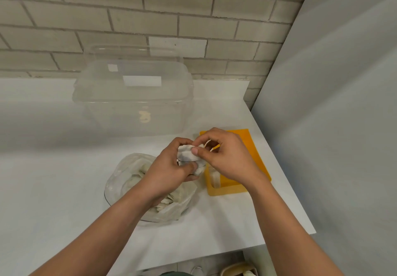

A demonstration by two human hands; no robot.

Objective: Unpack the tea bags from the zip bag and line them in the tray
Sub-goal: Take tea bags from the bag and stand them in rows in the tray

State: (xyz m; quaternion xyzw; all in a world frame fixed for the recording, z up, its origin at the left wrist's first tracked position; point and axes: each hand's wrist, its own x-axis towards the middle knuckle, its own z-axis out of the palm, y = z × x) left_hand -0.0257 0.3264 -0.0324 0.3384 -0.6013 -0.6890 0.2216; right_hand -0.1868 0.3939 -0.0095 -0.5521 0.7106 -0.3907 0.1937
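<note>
Both hands meet above the white table, between the zip bag and the tray. My left hand [171, 168] grips a pale tea bag [187, 154] from below. My right hand [227, 157] pinches the same tea bag from the right, its thumb pressed on the paper, and a string loops by its fingers. The clear zip bag [129, 181] lies open on the table under my left wrist, with several more tea bags inside. The yellow tray [255, 155] sits to the right, partly hidden by my right hand; one tea bag [216, 179] stands at its near left corner.
A large clear plastic box [133, 95] stands upside down at the back of the table [64, 190], near the brick wall. A grey panel [333, 125] rises along the table's right edge. The front edge of the table runs close below my forearms.
</note>
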